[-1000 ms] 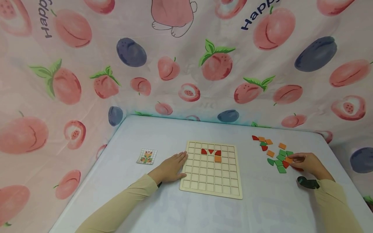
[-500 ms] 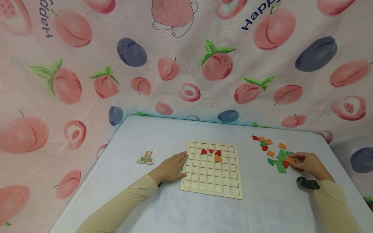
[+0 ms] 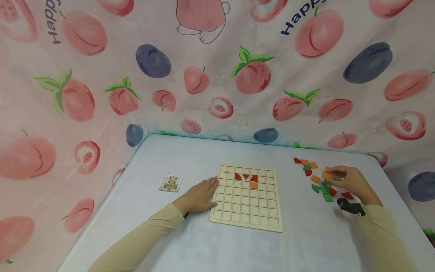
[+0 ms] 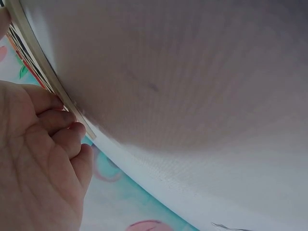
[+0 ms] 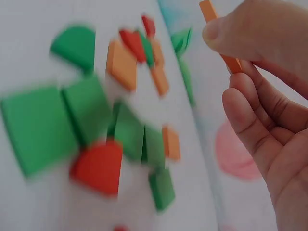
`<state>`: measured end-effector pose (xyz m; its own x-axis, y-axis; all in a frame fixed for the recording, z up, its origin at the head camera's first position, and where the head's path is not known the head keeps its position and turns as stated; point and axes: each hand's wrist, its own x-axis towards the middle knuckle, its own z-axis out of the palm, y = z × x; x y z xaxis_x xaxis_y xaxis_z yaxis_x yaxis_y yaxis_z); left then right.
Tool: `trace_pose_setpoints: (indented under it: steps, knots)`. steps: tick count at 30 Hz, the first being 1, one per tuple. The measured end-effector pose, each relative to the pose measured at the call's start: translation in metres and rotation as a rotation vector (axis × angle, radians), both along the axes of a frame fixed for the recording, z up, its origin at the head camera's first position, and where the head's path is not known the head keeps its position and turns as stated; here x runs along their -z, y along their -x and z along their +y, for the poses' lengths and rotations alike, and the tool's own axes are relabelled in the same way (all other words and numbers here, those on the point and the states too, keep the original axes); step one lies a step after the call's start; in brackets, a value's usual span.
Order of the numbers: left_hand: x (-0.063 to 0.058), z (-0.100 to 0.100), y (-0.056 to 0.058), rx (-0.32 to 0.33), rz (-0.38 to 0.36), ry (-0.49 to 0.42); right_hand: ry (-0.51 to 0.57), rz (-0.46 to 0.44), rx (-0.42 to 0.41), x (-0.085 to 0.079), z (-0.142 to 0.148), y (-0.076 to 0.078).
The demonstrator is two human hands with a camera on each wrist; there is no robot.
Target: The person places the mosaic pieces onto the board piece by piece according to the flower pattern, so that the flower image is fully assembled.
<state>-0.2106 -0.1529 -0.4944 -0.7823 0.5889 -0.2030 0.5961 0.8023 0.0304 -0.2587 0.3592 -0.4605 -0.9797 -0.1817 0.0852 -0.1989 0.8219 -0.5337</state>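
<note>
Between thumb and fingers my right hand [image 3: 353,183] pinches an orange square tile [image 3: 327,175], held up above the scattered tiles; the right wrist view shows this orange tile [image 5: 232,63] edge-on. My left hand [image 3: 198,196] rests along the left side of the pale gridded board [image 3: 244,200]. In the left wrist view its fingers [image 4: 70,139] touch the board's edge [image 4: 45,70]. Toward the board's far side sit two red quarter-round tiles, a red triangle tile [image 3: 246,177] between them, and an orange square [image 3: 254,185] below the right one.
Loose green tiles [image 3: 328,197], red tiles [image 3: 347,195] and orange tiles [image 3: 315,179] lie right of the board. A small pattern card [image 3: 171,183] lies left of it. A fruit-print cloth [image 3: 244,113] hangs behind the white table [image 3: 251,249].
My right hand has lifted the orange tile off the pile and moved it away from me and slightly left, uncovering a red tile. My left hand and the board have stayed put.
</note>
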Motion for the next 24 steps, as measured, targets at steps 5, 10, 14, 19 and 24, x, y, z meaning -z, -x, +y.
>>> trace_pose_setpoints:
  steps: [5, 10, 14, 19, 24]
  knots:
    - [0.0, 0.0, 0.0, 0.001, 0.001, -0.002, 0.036, -0.026, -0.045, -0.007, -0.025, 0.001]
    - [-0.001, 0.001, -0.001, -0.002, -0.005, -0.004, 0.134, 0.033, -0.122, -0.003, -0.053, 0.005]
    - [-0.001, 0.001, -0.001, -0.006, -0.014, -0.009, 0.197, 0.082, -0.191, 0.001, -0.074, 0.007]
    - [-0.001, 0.0, -0.001, -0.009, -0.017, -0.009, 0.215, 0.059, -0.223, 0.009, -0.098, 0.011]
    - [-0.001, 0.0, -0.001, -0.009, -0.018, -0.012, 0.251, -0.003, -0.232, 0.006, -0.127, 0.007]
